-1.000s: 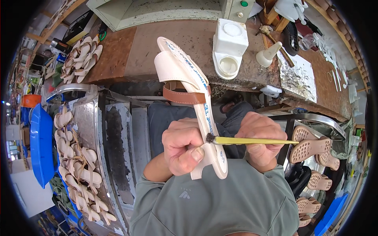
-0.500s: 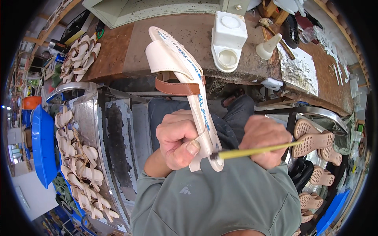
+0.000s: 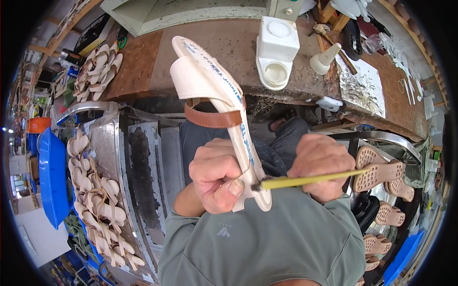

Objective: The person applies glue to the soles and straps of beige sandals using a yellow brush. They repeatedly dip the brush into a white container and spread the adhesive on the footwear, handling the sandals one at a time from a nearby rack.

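Observation:
My left hand (image 3: 217, 176) grips a sandal upper with its insole (image 3: 245, 148), held up lengthwise in front of my chest. It has a wide cream band (image 3: 193, 78), a brown strap (image 3: 214, 119) below it and blue printing along the insole. My right hand (image 3: 320, 164) is closed round a thin brush with a flat yellow handle (image 3: 296, 181). The brush's dark tip touches the insole's lower end, close to my left thumb.
A white glue pot (image 3: 277, 52) and a cream cone-shaped nozzle (image 3: 325, 59) stand on the stained workbench (image 3: 200, 28). Sandal uppers (image 3: 102, 200) are piled at left beside a blue tray (image 3: 51, 176). Pinkish soles (image 3: 377, 171) with holes lie on a rack at right.
The sandal's top end has tipped slightly left and down. The brush tip has moved a little left and up, from the insole's edge further onto it.

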Available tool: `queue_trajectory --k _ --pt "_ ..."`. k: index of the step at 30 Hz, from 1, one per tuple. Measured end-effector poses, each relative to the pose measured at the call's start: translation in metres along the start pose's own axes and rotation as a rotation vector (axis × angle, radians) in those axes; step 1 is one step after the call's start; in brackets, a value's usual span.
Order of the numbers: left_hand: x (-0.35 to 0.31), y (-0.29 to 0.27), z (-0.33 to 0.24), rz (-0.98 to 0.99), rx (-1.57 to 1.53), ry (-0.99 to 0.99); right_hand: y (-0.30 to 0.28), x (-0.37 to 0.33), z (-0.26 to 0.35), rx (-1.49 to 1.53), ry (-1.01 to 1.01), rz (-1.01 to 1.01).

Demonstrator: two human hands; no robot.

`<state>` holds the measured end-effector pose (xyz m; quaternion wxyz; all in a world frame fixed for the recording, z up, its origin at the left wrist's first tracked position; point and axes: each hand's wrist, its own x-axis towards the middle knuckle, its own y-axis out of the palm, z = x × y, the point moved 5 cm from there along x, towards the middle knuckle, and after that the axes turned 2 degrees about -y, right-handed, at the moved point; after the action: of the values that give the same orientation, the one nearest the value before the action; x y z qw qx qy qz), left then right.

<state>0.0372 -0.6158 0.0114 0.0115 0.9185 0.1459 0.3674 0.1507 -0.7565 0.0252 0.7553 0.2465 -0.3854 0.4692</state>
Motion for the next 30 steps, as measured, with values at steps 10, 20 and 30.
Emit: queue_trajectory --k 10,20,30 --pt "0.005 0.004 -0.008 0.035 0.064 0.005 -0.002 0.016 -0.017 -0.162 -0.083 -0.105" --pt "0.008 0.005 -0.011 0.073 0.072 0.018 0.001 0.025 -0.016 -0.215 -0.103 -0.103" --pt "0.005 0.003 -0.013 0.066 0.093 0.012 -0.017 0.022 -0.018 -0.067 0.022 -0.281"
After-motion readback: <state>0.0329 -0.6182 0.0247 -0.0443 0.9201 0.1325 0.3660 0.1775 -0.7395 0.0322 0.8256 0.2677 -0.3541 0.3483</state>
